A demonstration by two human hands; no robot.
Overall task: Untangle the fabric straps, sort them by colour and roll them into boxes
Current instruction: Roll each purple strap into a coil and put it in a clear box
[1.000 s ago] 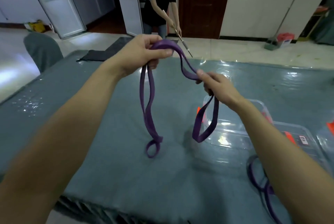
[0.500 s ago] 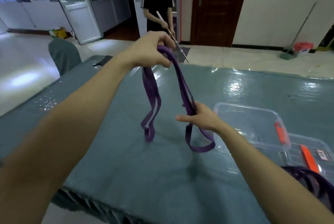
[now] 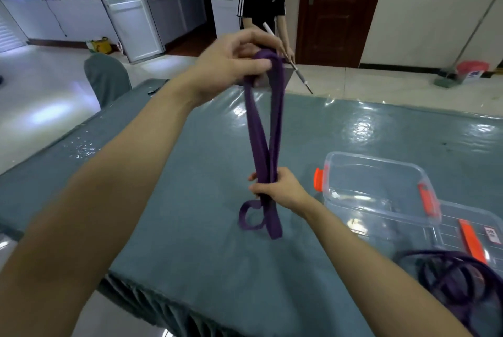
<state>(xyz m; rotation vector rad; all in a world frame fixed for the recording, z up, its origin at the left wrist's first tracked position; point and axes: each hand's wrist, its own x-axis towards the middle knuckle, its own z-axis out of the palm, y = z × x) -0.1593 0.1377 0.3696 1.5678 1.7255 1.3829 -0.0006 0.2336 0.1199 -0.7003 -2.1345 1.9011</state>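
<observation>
A tiled room, with glazed white doors at the upper left and a dark wooden door [image 3: 334,10] at the top. In front of that door another person [image 3: 261,2] in a black top stands holding a thin rod. A grey-covered chair [image 3: 106,78] sits at the left edge of the desk [image 3: 177,228]. The desk is laid with a blue-grey cloth under shiny clear film and fills the middle and lower frame.

In the head view, the left hand [image 3: 231,64], at upper centre, pinches the top fold of a purple strap [image 3: 262,132] between thumb and curled fingers. It holds the fold high, so the strands hang straight. The right hand [image 3: 283,189], at lower centre, has its fingers wrapped round those strands where they cross, gathering them into one bundle. Below it the tails reach the desk, and one curls into a small loop. Holding the strap at top and bottom like this looks meant to pull it taut and even up its lengths before rolling.

At the right, a clear box [image 3: 340,173] with orange clips stands open near the right hand, apparently ready to take the roll. A second clear container [image 3: 449,217] lies at the lower right. Partly in front of it sits a dark heap of more purple straps [image 3: 457,282], seemingly not yet sorted.
</observation>
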